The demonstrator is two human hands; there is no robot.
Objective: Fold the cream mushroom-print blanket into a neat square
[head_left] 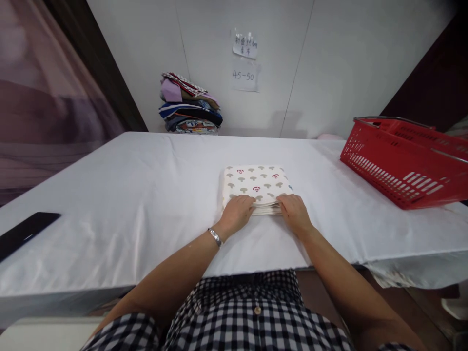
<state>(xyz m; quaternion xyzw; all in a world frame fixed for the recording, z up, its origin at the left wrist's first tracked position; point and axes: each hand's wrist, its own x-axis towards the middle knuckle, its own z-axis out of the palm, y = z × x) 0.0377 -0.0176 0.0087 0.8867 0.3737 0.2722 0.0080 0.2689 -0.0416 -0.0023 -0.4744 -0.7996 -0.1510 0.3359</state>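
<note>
A folded cream cloth [258, 183] with grey and red mushroom prints lies in a neat rectangle on the white-covered table, several layers showing along its near edge. At the near left corner, my left hand [238, 212] has its fingers closed on the cloth's edge; a silver bracelet circles that wrist. My right hand [293, 212] pinches the same edge near the right corner. Part of each hand's grip is hidden beneath the fingers and the cloth.
A red plastic basket [409, 161] stands on the table's right side. Behind the table's far edge is a stack of folded fabrics [190, 109]. A black phone-like slab [25, 231] lies at the left. Handwritten papers [245, 75] hang on the white wall.
</note>
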